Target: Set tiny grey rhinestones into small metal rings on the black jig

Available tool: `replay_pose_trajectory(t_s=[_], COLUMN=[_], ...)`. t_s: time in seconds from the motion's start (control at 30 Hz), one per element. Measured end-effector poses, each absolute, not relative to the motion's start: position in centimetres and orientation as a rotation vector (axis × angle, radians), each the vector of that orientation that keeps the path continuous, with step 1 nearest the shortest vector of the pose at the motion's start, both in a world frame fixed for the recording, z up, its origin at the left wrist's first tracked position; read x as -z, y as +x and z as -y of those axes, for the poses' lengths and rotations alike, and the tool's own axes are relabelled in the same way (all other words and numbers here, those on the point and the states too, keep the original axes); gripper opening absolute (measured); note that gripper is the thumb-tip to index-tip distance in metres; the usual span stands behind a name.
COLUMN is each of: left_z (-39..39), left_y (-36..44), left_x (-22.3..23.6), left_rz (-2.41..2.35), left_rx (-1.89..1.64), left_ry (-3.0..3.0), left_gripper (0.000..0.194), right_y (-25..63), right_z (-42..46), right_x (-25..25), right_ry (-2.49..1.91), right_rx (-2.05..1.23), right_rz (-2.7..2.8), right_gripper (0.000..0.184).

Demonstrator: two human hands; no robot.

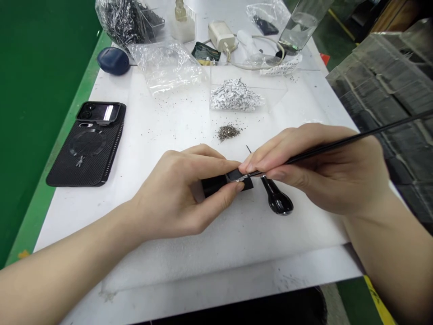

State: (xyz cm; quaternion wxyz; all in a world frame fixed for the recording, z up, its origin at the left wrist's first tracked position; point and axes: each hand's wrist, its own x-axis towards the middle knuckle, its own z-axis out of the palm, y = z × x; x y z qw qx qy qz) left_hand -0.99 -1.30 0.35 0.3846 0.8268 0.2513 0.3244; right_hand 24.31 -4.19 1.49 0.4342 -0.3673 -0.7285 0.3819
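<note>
My left hand (pixel 189 189) is closed around a small black block (pixel 214 186), with thumb and forefinger near its right end. My right hand (pixel 321 167) pinches a thin black rod-like tool (pixel 324 148), held like a pen. Its tip meets a tiny pale piece at my left thumb; what that piece is, I cannot make out. Under my right fingers lies a screwdriver with a glossy black bulb handle (pixel 279 198), its thin shaft pointing away from me. Just beyond the hands is a heap of tiny metal screws (pixel 228 132).
A clear tray (pixel 214 104) of small white pieces stands behind the screws. At left lies a phone in a black case (pixel 86 149). Plastic bags (pixel 169 67), a white charger (pixel 220 36) and a clear jar (pixel 301 27) are at the back. Stacked trays (pixel 385 90) stand at right.
</note>
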Motion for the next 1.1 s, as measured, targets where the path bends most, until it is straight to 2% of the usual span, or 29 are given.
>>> replay_pose_trajectory(t_s=[0.63,0.77,0.9,1.1], left_z=[1.2,1.2,1.5,1.5], left_y=[-1.3,-1.2,-1.2,-1.3], left_x=[-0.5,-0.2,-0.1,-0.2], left_rz=[-0.656,-0.648,-0.708,-0.72], left_rx=[-0.778,-0.795,-0.785,-0.766], left_ry=[2.091,2.11,2.099,2.09], left_gripper=[0.018,0.018,0.024,0.025], right_y=[24.3,24.3,23.9,23.3], right_z=[4.3,4.1,3.3,2.1], right_x=[-2.3,-1.9,-0.8,1.0], right_ry=[-0.914,-0.91,-1.033,-1.288], right_rx=[-0.905,-0.944,-0.862,-0.727], right_rz=[1.893,1.78,1.465,1.612], right_gripper=[0.016,0.009,0.005,0.008])
